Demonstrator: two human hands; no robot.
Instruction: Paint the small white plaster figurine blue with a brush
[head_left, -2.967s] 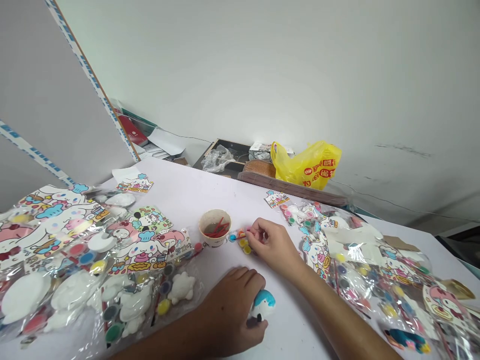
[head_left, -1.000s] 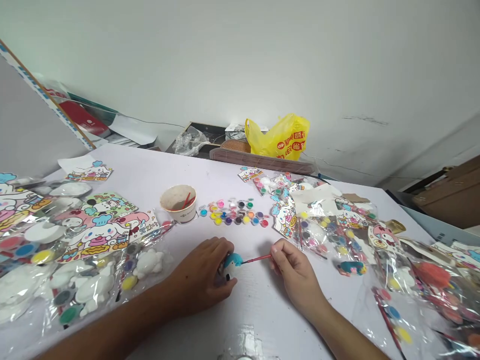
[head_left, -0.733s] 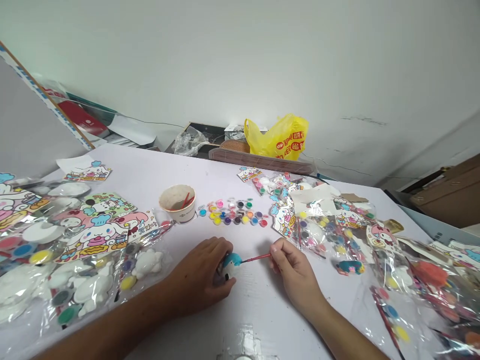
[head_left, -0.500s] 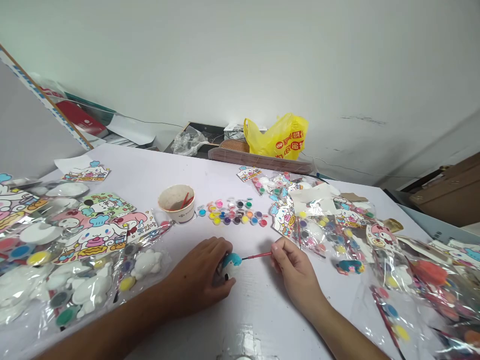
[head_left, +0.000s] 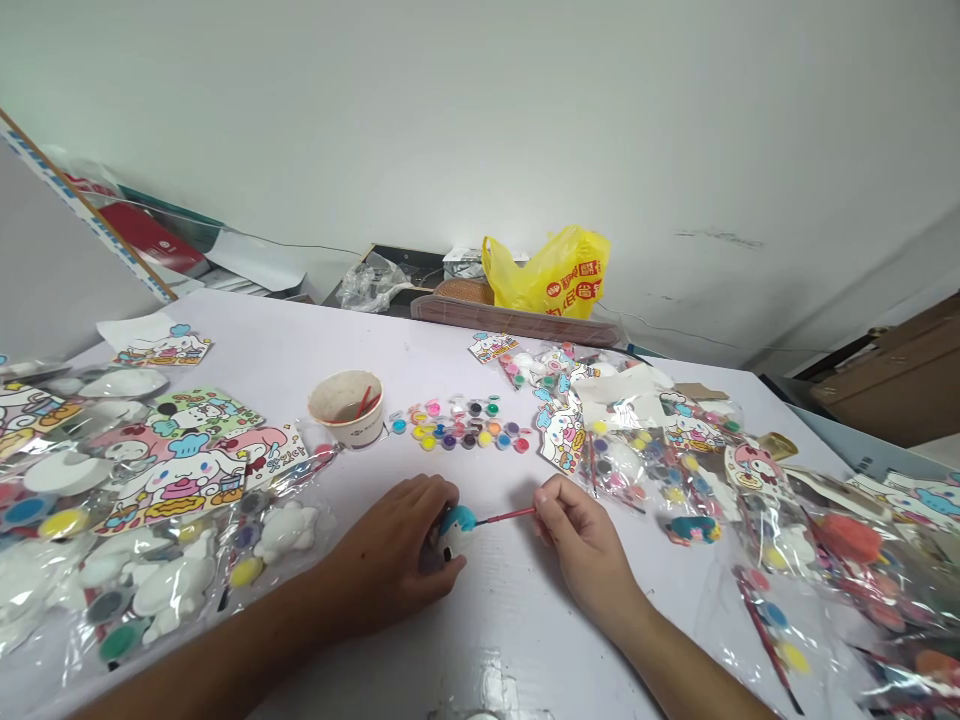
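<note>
My left hand [head_left: 409, 545] is closed around a small white figurine [head_left: 454, 541] with a blue-painted top and a black spot; its left part is hidden by my fingers. Between the fingertips of my right hand [head_left: 574, 530] is a thin red paintbrush [head_left: 510, 516], pointing left. Its dark tip meets the right edge of the blue paint. Beyond both hands lie several small open paint pots [head_left: 469, 440] in many colours. A paper cup [head_left: 358, 430] of murky water stands left of them, with red sticks leaning inside.
Bagged white figurines with paints [head_left: 176, 580] cover the left side, and more kits [head_left: 637, 470] spread over the right. A painted blue figurine [head_left: 691, 530] lies right of my right hand. A yellow plastic bag [head_left: 555, 275] sits at the back by the wall.
The view has shifted slightly, so most things appear a little further left. Both hands keep their grips, and the brush tip stays at the blue paint's edge.
</note>
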